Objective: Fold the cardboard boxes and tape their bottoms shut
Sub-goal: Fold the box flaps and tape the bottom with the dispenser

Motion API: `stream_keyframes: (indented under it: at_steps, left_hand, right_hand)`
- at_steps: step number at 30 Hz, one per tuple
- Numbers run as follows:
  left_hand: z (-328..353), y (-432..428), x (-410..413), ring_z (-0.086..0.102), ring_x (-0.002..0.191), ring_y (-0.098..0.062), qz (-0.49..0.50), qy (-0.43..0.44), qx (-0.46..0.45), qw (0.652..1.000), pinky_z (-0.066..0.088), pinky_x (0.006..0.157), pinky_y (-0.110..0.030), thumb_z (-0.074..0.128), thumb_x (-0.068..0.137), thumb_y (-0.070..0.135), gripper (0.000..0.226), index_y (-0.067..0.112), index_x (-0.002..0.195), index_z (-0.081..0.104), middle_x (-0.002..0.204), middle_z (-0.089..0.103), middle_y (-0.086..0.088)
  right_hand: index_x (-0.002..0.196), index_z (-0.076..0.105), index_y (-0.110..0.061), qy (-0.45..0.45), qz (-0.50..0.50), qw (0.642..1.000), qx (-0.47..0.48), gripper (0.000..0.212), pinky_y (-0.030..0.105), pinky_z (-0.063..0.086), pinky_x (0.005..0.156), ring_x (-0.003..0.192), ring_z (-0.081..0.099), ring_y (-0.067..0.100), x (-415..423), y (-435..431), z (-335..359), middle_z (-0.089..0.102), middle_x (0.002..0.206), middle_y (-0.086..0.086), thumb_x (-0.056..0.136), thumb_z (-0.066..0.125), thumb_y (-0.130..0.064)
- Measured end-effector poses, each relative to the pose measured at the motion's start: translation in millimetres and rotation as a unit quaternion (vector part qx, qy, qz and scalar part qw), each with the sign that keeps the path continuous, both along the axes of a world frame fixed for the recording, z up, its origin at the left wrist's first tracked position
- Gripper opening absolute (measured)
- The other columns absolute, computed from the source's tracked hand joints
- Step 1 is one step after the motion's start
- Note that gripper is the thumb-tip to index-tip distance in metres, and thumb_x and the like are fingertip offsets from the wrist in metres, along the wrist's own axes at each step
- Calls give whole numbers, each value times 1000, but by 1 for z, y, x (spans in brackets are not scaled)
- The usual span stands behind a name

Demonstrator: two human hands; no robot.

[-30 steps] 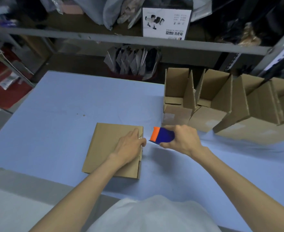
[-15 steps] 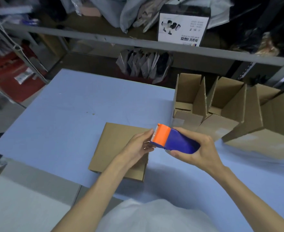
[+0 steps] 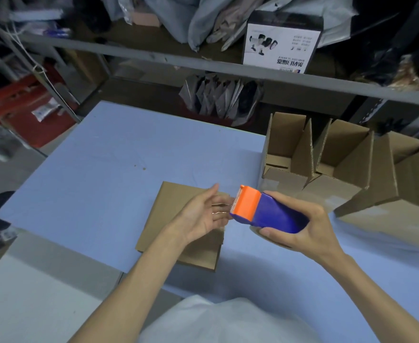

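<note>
Dim, bluish indoor light; soft shadows, wide-angle bending, blurred edges.

Packing station in a stockroom: I work at a blue-topped desk (image 3: 104, 169) set in front of grey metal shelving (image 3: 203, 68). The shelf above is heaped with grey plastic mailer bags (image 3: 203, 21) beside a printed product carton (image 3: 281, 45). Beneath it a bin (image 3: 218, 102) holds packets standing on edge. Red crates (image 3: 23, 107) sit low at my left, among more racking. A row of open cardboard boxes (image 3: 347, 154) stands along the right side of the desk, another cardboard box (image 3: 178, 209) lies in front of me, and my right hand (image 3: 310, 229) grips a blue and orange tape dispenser (image 3: 272, 214).
</note>
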State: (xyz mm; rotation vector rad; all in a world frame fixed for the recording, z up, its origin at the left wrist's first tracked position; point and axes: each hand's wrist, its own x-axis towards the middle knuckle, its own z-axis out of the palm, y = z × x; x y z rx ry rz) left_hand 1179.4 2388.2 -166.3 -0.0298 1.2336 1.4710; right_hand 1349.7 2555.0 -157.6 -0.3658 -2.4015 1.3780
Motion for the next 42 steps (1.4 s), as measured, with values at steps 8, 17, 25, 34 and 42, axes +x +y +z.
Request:
stream_keyframes:
  at_steps: [8, 17, 25, 34, 42]
  left_hand:
    - [-4, 2, 16, 70, 71, -11, 31, 402, -135, 905, 59, 68, -28, 70, 85, 10, 7, 15, 81, 73, 79, 73, 2]
    - [-16, -3, 6, 64, 59, -7, -21, 311, -192, 930, 48, 51, -17, 68, 87, 15, 7, 10, 84, 72, 73, 69, -1]
    - [-27, 1, 6, 68, 82, -21, -14, 342, -226, 912, 60, 71, -33, 65, 89, 14, 9, 12, 82, 70, 91, 69, -5]
    - [-35, -4, 5, 68, 64, -17, 21, 339, -226, 913, 59, 64, -27, 72, 84, 10, 10, 15, 76, 72, 74, 69, -2]
    - [-40, -8, -1, 65, 46, -10, 37, 328, -279, 902, 53, 49, -21, 61, 77, -9, 30, 13, 58, 69, 65, 69, 0]
  right_hand:
    - [125, 52, -40, -18, 16, 999, 36, 72, 21, 57, 70, 106, 60, 6, -1, -4, -6, 63, 115, -23, 61, 85, -45]
    - [124, 57, -37, -57, 36, 994, 81, 70, 24, 57, 69, 97, 62, 6, -8, -5, -17, 66, 111, -19, 61, 81, -54]
    - [123, 59, -38, -81, 20, 992, 100, 68, 21, 56, 68, 90, 63, 5, -16, -8, -34, 68, 105, -20, 61, 80, -57]
    - [124, 58, -38, -100, 42, 988, 109, 70, 12, 52, 67, 94, 61, 0, -18, -3, -37, 64, 106, -25, 61, 76, -63]
    - [124, 58, -37, -129, 65, 986, 86, 69, 21, 56, 70, 93, 63, 4, -20, -11, -44, 66, 108, -24, 62, 83, -54]
